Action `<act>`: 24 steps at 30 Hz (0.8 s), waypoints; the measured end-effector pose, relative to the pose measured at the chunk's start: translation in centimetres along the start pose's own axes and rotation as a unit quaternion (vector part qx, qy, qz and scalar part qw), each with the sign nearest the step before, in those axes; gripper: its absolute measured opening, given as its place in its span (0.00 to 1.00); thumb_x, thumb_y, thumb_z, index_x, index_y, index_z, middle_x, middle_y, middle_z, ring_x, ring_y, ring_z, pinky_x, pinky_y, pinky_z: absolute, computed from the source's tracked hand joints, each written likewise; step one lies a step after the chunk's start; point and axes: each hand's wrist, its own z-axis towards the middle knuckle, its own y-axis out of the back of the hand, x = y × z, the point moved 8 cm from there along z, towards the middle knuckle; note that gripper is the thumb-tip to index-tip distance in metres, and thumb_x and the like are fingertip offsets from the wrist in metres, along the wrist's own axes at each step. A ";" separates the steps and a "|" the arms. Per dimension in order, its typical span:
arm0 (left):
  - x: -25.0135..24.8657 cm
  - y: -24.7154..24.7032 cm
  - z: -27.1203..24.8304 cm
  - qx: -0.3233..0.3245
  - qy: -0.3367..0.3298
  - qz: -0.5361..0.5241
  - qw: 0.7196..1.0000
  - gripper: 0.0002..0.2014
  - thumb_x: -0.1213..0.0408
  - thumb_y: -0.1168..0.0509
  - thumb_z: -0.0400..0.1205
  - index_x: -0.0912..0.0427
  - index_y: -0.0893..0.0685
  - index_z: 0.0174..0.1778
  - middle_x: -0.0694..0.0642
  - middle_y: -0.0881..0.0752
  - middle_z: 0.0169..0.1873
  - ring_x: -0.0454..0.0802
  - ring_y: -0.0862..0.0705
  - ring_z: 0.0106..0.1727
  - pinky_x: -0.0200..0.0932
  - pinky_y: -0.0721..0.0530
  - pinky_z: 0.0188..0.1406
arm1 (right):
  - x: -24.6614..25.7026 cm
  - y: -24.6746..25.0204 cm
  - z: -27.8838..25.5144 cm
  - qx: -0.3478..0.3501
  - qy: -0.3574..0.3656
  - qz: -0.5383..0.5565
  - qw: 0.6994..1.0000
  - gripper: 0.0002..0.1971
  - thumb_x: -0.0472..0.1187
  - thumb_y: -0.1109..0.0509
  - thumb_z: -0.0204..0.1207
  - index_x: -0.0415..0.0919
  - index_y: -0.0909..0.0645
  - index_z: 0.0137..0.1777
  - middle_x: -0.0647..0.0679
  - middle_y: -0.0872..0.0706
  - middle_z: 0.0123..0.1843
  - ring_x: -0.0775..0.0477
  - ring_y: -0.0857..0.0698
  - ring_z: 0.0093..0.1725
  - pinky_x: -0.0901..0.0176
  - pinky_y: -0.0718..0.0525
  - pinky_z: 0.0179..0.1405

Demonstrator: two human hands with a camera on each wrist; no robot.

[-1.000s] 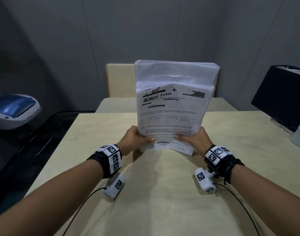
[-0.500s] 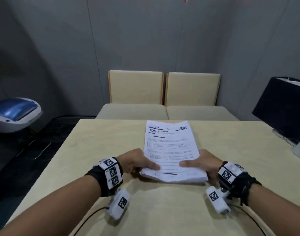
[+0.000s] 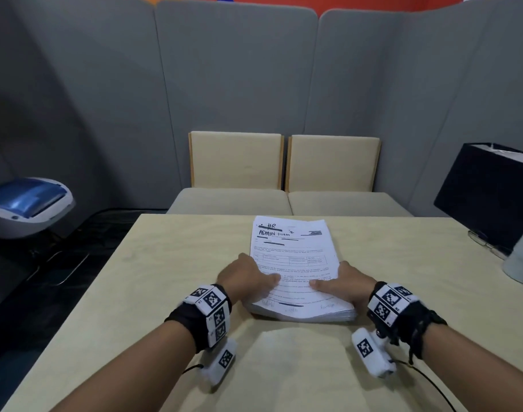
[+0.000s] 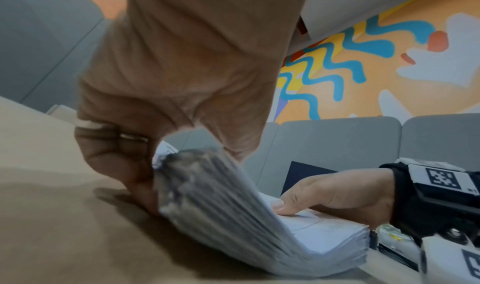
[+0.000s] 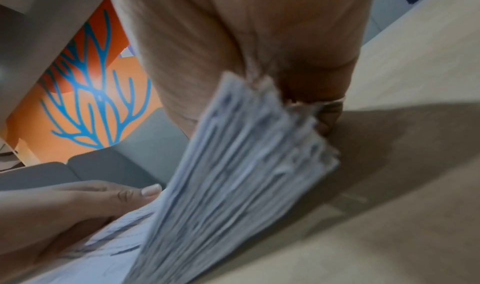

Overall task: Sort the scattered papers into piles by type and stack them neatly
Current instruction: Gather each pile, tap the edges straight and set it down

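Observation:
A thick stack of white papers (image 3: pixel 292 257) lies on the pale wooden table (image 3: pixel 165 292); its top sheet is hand-marked "HR ADMIN form". My left hand (image 3: pixel 248 278) grips the stack's near left edge, thumb on top and fingers curled under it. My right hand (image 3: pixel 343 283) grips the near right edge the same way. In the left wrist view the stack (image 4: pixel 221 206) bends up at my left hand (image 4: pixel 168 83), and the right hand (image 4: pixel 337 192) has its thumb on the top sheet. The right wrist view shows the fanned, blurred sheet edges (image 5: pixel 233 175) under my right hand (image 5: pixel 259 42).
A black lampshade (image 3: pixel 492 191) and a pale grey object (image 3: pixel 521 260) stand at the table's right edge. Two beige seats (image 3: pixel 284 200) sit beyond the far edge. A blue and white machine (image 3: pixel 25 203) stands off to the left. Thin black cables trail from both wrists.
One second ago the stack stood upright on its bottom edge between both hands. It has been laid flat, and both hands have stayed on its near corners.

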 end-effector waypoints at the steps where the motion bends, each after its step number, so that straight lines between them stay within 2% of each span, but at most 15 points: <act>1: -0.3 0.4 -0.2 -0.014 0.002 0.029 0.999 0.40 0.30 0.30 0.75 0.60 0.22 0.71 0.54 0.15 0.67 0.55 0.14 0.65 0.44 0.18 0.54 | -0.3 0.0 0.6 0.000 0.008 -0.018 1.000 0.64 0.86 0.20 0.34 0.47 0.19 0.70 0.51 0.10 0.65 0.49 0.10 0.61 0.48 0.11 0.65; 2: -0.7 0.6 -0.3 -0.021 -0.004 0.052 0.998 0.37 0.30 0.32 0.79 0.59 0.21 0.70 0.56 0.17 0.69 0.56 0.15 0.65 0.45 0.19 0.53 | 0.2 0.1 0.0 0.000 0.012 -0.024 1.000 0.58 0.84 0.19 0.39 0.48 0.16 0.67 0.51 0.09 0.63 0.49 0.09 0.58 0.48 0.10 0.63; 4: -1.0 0.8 -0.3 -0.012 -0.003 0.078 0.997 0.36 0.29 0.36 0.81 0.58 0.19 0.70 0.60 0.24 0.73 0.59 0.17 0.65 0.48 0.18 0.56 | 1.9 0.8 -2.1 -0.017 0.010 -0.029 0.999 0.39 0.71 0.17 0.58 0.44 0.12 0.62 0.49 0.08 0.59 0.46 0.09 0.56 0.49 0.10 0.61; 5: -1.0 0.8 -0.1 -0.007 -0.005 0.074 0.997 0.36 0.29 0.36 0.81 0.58 0.19 0.70 0.62 0.26 0.74 0.60 0.17 0.66 0.49 0.17 0.59 | 2.1 1.1 -2.6 -0.019 0.009 -0.032 0.999 0.34 0.67 0.18 0.63 0.43 0.12 0.60 0.48 0.08 0.58 0.46 0.09 0.55 0.49 0.10 0.61; 6: -1.2 0.9 0.0 -0.003 -0.013 0.064 0.998 0.35 0.31 0.36 0.82 0.59 0.20 0.71 0.63 0.28 0.76 0.60 0.18 0.68 0.49 0.18 0.59 | 2.2 1.3 -2.9 -0.022 0.009 -0.034 0.999 0.34 0.68 0.20 0.62 0.42 0.11 0.59 0.47 0.08 0.58 0.45 0.08 0.54 0.49 0.10 0.60; 9: -1.5 1.0 0.3 -0.006 -0.025 0.031 0.999 0.33 0.36 0.36 0.86 0.63 0.22 0.73 0.66 0.30 0.79 0.62 0.21 0.72 0.49 0.20 0.60 | 1.6 1.3 -3.0 -0.032 0.000 -0.036 0.999 0.44 0.75 0.26 0.48 0.42 0.12 0.57 0.44 0.10 0.60 0.45 0.09 0.53 0.47 0.09 0.61; 11: -1.6 1.0 0.4 -0.015 -0.030 0.028 0.999 0.30 0.40 0.36 0.87 0.63 0.22 0.72 0.66 0.28 0.77 0.61 0.21 0.70 0.50 0.20 0.61 | 0.9 1.1 -2.2 -0.033 0.002 -0.032 0.999 0.46 0.77 0.29 0.46 0.42 0.13 0.56 0.43 0.12 0.62 0.44 0.09 0.54 0.46 0.10 0.62; 13: -1.7 1.0 0.5 -0.021 -0.033 0.028 0.999 0.25 0.44 0.35 0.86 0.62 0.20 0.69 0.65 0.26 0.74 0.59 0.22 0.60 0.48 0.21 0.55 | 1.0 1.3 -2.4 -0.044 -0.001 -0.022 0.999 0.43 0.76 0.28 0.51 0.42 0.13 0.55 0.43 0.12 0.61 0.44 0.09 0.53 0.45 0.10 0.61; 14: -1.7 0.9 0.5 -0.021 -0.031 0.031 0.999 0.23 0.46 0.35 0.86 0.62 0.20 0.68 0.65 0.26 0.72 0.59 0.23 0.57 0.47 0.22 0.52 | 1.5 1.4 -2.9 -0.048 0.002 -0.014 0.999 0.37 0.73 0.25 0.58 0.41 0.12 0.52 0.43 0.10 0.59 0.44 0.09 0.53 0.44 0.09 0.59; 16: -1.7 0.9 0.6 -0.016 -0.029 0.046 0.998 0.23 0.47 0.34 0.85 0.61 0.20 0.68 0.64 0.26 0.71 0.60 0.21 0.57 0.46 0.23 0.51 | 1.9 1.5 -3.5 -0.045 -0.001 0.018 0.999 0.22 0.60 0.21 0.73 0.38 0.12 0.48 0.43 0.07 0.55 0.43 0.07 0.51 0.44 0.08 0.57; 17: -1.8 0.9 0.6 -0.012 -0.030 0.057 0.998 0.23 0.46 0.34 0.85 0.60 0.20 0.68 0.63 0.25 0.71 0.60 0.19 0.60 0.46 0.22 0.51 | 1.9 1.5 -3.7 -0.043 -0.004 0.036 0.998 0.18 0.55 0.21 0.77 0.37 0.11 0.47 0.43 0.06 0.53 0.43 0.07 0.51 0.45 0.08 0.56; 19: -2.2 0.8 0.7 0.003 -0.038 0.074 0.997 0.23 0.46 0.33 0.84 0.60 0.19 0.66 0.63 0.21 0.68 0.60 0.18 0.64 0.46 0.20 0.51 | 2.0 1.7 -4.4 -0.030 -0.006 0.071 0.997 0.12 0.47 0.21 0.80 0.37 0.11 0.46 0.43 0.05 0.52 0.43 0.07 0.50 0.50 0.09 0.52; 21: -2.3 0.9 0.7 0.020 -0.047 0.080 0.995 0.21 0.45 0.32 0.84 0.60 0.18 0.61 0.61 0.16 0.64 0.58 0.18 0.65 0.46 0.18 0.51 | 2.3 1.9 -5.8 -0.026 0.002 0.100 0.995 0.09 0.43 0.21 0.81 0.40 0.13 0.42 0.48 0.05 0.44 0.49 0.09 0.43 0.63 0.14 0.39; 23: -1.9 1.3 0.8 0.030 -0.044 0.060 0.997 0.19 0.43 0.29 0.82 0.58 0.16 0.51 0.57 0.11 0.56 0.54 0.14 0.58 0.47 0.14 0.50 | 2.4 2.1 -6.9 -0.015 0.021 0.108 0.994 0.09 0.41 0.21 0.81 0.41 0.12 0.40 0.54 0.08 0.37 0.53 0.11 0.37 0.71 0.20 0.30; 24: -1.6 1.4 1.0 0.035 -0.038 0.036 0.998 0.19 0.43 0.28 0.82 0.57 0.15 0.46 0.55 0.10 0.51 0.53 0.12 0.53 0.47 0.13 0.50 | 2.4 2.0 -7.4 0.000 0.028 0.108 0.994 0.05 0.40 0.21 0.81 0.40 0.10 0.44 0.54 0.06 0.40 0.53 0.09 0.40 0.70 0.17 0.33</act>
